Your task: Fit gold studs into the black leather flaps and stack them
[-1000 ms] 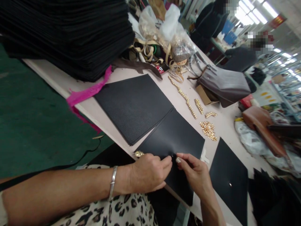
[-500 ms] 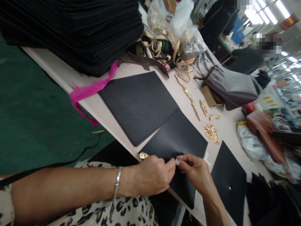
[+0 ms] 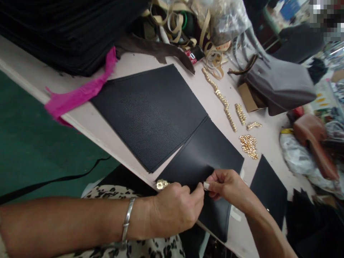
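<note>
My left hand (image 3: 176, 209), with a silver bracelet at the wrist, is closed, its fingertips pinched over a smooth black leather panel (image 3: 199, 150). Gold-coloured metal fittings (image 3: 162, 184) show beside its knuckles, at the panel's near left corner; I cannot tell whether the hand grips them. Facing it, my right hand (image 3: 224, 182) is closed in a pinch, the fingertips of both hands almost meeting. White shows at the right thumb's tip. Whatever is between the fingers is too small or hidden. A grained black leather stack (image 3: 150, 118) lies to the left, touching the smooth panel.
Rows of gold fittings (image 3: 220, 96) and a loose gold pile (image 3: 248, 146) lie beyond the panels. Another black panel (image 3: 270, 190) is at right. A grey bag (image 3: 279, 82), a tall black stack (image 3: 67, 32), beige straps (image 3: 174, 21) and a pink strip (image 3: 80, 93) surround the work.
The view has shifted closer and tilted down, so the table's things sit differently in it. Both hands keep pinching over the same panel, with the right fingers curled in a little more.
</note>
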